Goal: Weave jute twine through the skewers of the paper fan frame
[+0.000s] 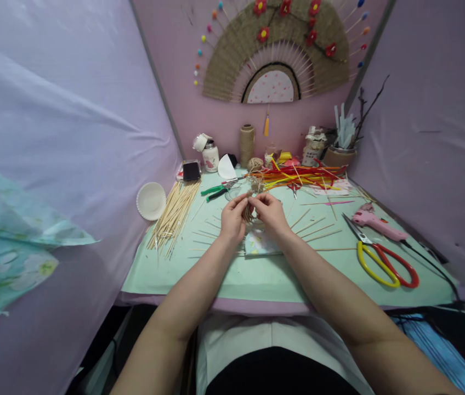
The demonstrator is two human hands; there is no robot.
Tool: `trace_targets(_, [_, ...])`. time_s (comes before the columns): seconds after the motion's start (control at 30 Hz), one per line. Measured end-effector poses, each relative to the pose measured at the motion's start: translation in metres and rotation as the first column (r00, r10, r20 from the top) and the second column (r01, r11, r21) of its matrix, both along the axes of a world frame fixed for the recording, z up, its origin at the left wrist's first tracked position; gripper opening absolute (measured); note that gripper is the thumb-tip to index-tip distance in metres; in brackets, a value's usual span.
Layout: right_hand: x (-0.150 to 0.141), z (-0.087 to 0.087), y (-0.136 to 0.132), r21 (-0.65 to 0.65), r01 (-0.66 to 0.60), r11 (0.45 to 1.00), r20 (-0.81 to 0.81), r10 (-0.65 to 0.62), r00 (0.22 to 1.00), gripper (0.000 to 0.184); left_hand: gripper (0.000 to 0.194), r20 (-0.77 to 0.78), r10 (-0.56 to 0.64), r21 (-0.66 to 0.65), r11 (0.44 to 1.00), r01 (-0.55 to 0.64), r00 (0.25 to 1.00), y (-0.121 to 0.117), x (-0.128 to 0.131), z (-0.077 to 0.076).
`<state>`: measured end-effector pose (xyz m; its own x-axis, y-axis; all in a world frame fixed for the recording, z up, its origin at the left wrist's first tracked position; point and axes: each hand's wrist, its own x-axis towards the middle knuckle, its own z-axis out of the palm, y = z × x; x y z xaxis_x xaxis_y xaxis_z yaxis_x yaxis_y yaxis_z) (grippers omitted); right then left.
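Note:
My left hand point(233, 215) and my right hand point(270, 213) meet over the middle of the table. Both have their fingertips pinched on a tangle of brown jute twine point(249, 215). Under and around them, thin wooden sticks point(315, 225) spread out like a fan. A folded piece of floral cloth point(262, 245) lies at the base of the sticks, just below my wrists. My hands and forearms hide the centre of the fan. Loose twine also trails off behind my fingers, towards the back of the table.
Scissors point(389, 265) and a pink glue gun point(380, 225) with its cord lie right. Wooden sticks point(174, 215), green-handled pliers point(215, 190) and a white paper dish point(151, 201) are left. Behind stand a twine spool point(247, 145) and red-yellow pipe cleaners point(302, 176); a decorated fan point(226, 66) hangs above.

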<state>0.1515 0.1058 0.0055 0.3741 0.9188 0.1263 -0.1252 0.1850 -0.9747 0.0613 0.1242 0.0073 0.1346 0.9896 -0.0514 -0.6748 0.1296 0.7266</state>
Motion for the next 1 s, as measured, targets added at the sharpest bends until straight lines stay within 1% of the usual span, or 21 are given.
trace_targets(0.1, [-0.003, -0.002, 0.001, -0.042, -0.009, 0.999, -0.071, 0.006, 0.997, 0.032, 0.015, 0.016, -0.011, -0.003, 1.0, 0.011, 1.0, 0.0, 0.0, 0.0])
trace_targets(0.23, [-0.007, -0.001, -0.001, -0.08, -0.055, 0.995, -0.218, 0.037, 0.975, 0.032, 0.017, 0.005, -0.026, 0.003, 1.0, 0.026, 1.0, 0.001, -0.001, -0.002])
trace_targets(0.33, [-0.01, 0.001, -0.003, -0.087, -0.082, 0.993, -0.267, 0.056, 0.962, 0.03, 0.018, -0.02, -0.024, 0.009, 1.0, 0.024, 1.0, 0.0, -0.002, -0.002])
trace_targets(0.47, [-0.011, 0.001, -0.003, -0.096, -0.091, 0.991, -0.262, 0.063, 0.963, 0.031, 0.021, -0.067, -0.042, 0.01, 0.999, 0.043, 0.997, -0.001, -0.002, 0.0])
trace_targets(0.63, [-0.008, 0.0, -0.002, -0.066, -0.083, 0.994, -0.264, 0.062, 0.962, 0.03, 0.02, -0.066, -0.027, 0.028, 0.999, 0.029, 0.997, -0.002, -0.002, 0.0])
trace_targets(0.73, [-0.007, 0.001, -0.002, -0.055, -0.045, 0.997, -0.221, 0.032, 0.975, 0.029, 0.02, -0.076, -0.028, 0.074, 0.997, 0.033, 0.997, -0.002, -0.002, -0.003])
trace_targets(0.83, [-0.007, 0.003, -0.004, -0.008, -0.011, 1.0, -0.187, 0.01, 0.982, 0.029, 0.021, -0.086, -0.007, 0.147, 0.989, 0.02, 0.996, -0.001, -0.001, -0.005])
trace_targets(0.93, [-0.006, 0.012, -0.003, 0.068, -0.008, 0.998, -0.138, 0.017, 0.99, 0.028, 0.02, -0.09, 0.029, 0.218, 0.976, -0.009, 0.996, 0.0, -0.001, 0.001])
trace_targets(1.0, [-0.004, 0.023, -0.001, 0.119, -0.012, 0.993, -0.08, 0.021, 0.997, 0.027, 0.018, -0.084, 0.061, 0.273, 0.961, -0.036, 0.995, 0.002, -0.001, 0.011])
